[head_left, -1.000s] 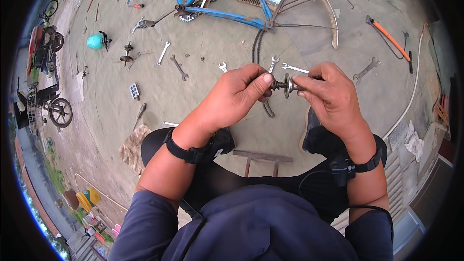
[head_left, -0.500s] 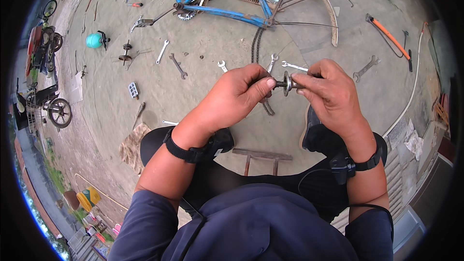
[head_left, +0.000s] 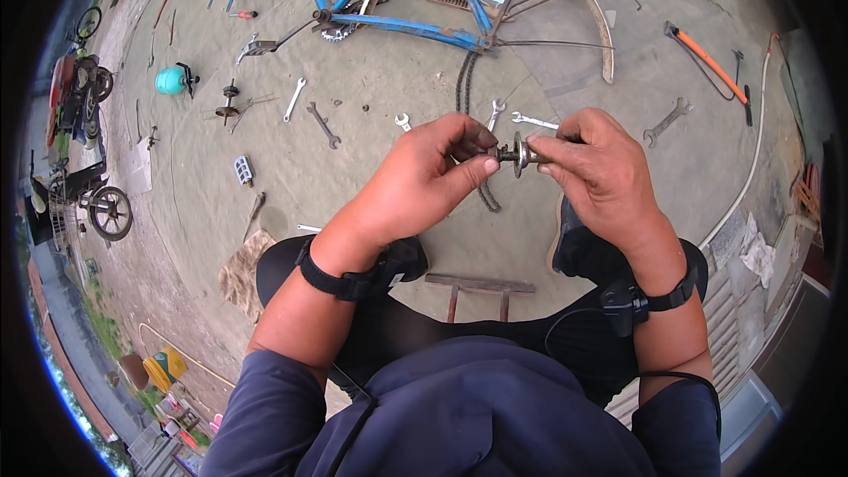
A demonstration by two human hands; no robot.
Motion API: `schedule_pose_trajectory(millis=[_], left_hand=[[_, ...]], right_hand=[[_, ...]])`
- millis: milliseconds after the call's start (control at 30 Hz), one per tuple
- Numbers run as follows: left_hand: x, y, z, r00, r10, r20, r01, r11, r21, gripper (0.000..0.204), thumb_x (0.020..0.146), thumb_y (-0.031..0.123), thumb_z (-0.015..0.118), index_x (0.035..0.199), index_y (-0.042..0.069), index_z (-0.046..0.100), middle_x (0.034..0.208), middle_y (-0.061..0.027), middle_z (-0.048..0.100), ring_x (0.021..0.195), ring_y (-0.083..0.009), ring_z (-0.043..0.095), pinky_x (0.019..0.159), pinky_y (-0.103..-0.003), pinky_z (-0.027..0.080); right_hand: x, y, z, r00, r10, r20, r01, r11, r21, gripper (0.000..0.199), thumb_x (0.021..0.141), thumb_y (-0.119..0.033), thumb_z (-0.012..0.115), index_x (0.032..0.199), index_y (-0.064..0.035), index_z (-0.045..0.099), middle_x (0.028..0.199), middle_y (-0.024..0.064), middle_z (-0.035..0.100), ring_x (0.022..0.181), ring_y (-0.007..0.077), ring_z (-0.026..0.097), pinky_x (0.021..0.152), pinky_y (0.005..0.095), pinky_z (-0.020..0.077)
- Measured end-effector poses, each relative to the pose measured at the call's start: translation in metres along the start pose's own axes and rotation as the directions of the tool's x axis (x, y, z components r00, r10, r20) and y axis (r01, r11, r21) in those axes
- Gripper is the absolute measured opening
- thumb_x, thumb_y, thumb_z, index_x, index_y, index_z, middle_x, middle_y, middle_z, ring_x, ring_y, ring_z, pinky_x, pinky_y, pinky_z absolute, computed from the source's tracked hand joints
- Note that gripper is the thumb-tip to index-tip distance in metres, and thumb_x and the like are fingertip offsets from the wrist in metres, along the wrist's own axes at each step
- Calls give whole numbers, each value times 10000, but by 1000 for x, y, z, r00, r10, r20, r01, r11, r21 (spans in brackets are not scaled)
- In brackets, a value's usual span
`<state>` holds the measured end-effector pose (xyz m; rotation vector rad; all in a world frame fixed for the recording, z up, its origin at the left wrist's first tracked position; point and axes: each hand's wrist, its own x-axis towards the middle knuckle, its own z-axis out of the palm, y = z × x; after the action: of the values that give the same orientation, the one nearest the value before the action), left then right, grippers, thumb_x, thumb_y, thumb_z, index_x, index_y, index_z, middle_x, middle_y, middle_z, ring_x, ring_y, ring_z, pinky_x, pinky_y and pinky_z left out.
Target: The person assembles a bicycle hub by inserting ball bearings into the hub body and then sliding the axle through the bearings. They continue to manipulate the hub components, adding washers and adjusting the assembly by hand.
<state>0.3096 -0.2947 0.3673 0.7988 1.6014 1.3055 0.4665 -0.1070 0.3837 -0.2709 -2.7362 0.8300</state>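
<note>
Metal, flanged and dark, the small axle hub [head_left: 515,153] stays pinched between left hand [head_left: 422,184] and right hand [head_left: 599,172] — fingers closed on either end, barely shifted since before.

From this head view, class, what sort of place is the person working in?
Probably an outdoor bicycle repair spot: a blue bicycle frame, spanners strewn over bare ground, and both hands holding a small metal axle part.

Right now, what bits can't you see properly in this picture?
Head view only:
- Small metal axle part: its ends are hidden by the fingers of the left hand and right hand.
- Blue bicycle: cut off by the top edge.
- Chain: partly hidden behind the left hand.
- Small wheel near the left rim: bent and too small for detail.
</note>
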Motion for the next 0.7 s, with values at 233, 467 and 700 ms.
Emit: schedule_pose_trajectory(millis=[233, 467, 700], left_hand=[[4, -10, -2, 1000, -23, -20, 23, 1000, 5, 232, 1026, 204, 683, 1098, -11, 633, 927, -49, 673, 809, -85, 594, 709, -272, 514], [2, -8, 3, 996, 70, -50, -67, 996, 59, 244, 1026, 218, 683, 1085, -16, 645, 875, -40, 666, 819, -96, 600, 708, -273, 516], [6, -17, -7, 998, -31, 47, 33, 999, -39, 263, 986, 142, 728, 1162, -23, 623, 983, -59, 673, 821, -96, 604, 702, -259, 510]], right_hand=[[1, 1, 0, 999, -16, -30, 16, 1000, 1, 326, 730, -72, 815, 1029, -198, 783, 881, 41, 622, 861, 254, 638, 688, 370, 528], [0, 3, -4, 997, -78, 28, 78, 997, 13, 435, 729, 63, 787, 1134, -94, 762, 919, 109, 647, 808, 277, 644, 681, 361, 517], [1, 2, -4, 996, -82, 19, 82, 997, 11, 437, 726, 65, 787, 1132, -97, 764, 923, 109, 649, 816, 278, 648, 684, 362, 520]])
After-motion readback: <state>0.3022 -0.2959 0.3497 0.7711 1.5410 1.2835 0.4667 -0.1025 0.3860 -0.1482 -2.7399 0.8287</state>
